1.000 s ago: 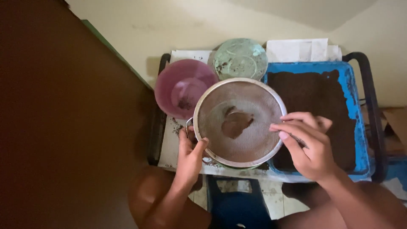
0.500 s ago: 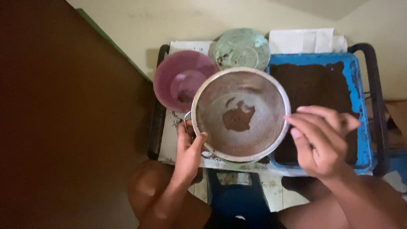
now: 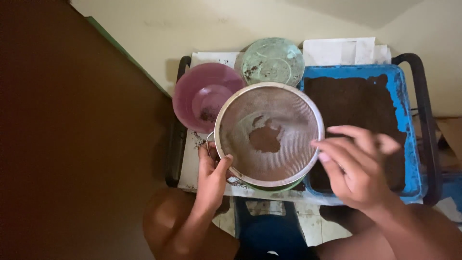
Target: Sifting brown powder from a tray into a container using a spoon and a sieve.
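My left hand (image 3: pixel 211 175) grips the near-left rim of a round metal mesh sieve (image 3: pixel 288 108), which holds a small patch of dark brown powder (image 3: pixel 266 138) at its middle. A green bowl edge shows just under the sieve's near side. My right hand (image 3: pixel 355 163), fingers spread and holding nothing, hovers at the sieve's right rim, over the near part of a blue tray (image 3: pixel 403 91) filled with dark brown powder.
A pink bowl (image 3: pixel 204 96) with a few dark crumbs stands left of the sieve. A pale green plate (image 3: pixel 273 61) lies behind it. White paper (image 3: pixel 339 50) lies under the dishes. A dark panel fills the left side. A blue stool (image 3: pixel 269 231) sits between my knees.
My right hand came off the sieve's rim and drew back to the right with fingers spread. The powder patch in the sieve shifted slightly. My left hand kept its grip.
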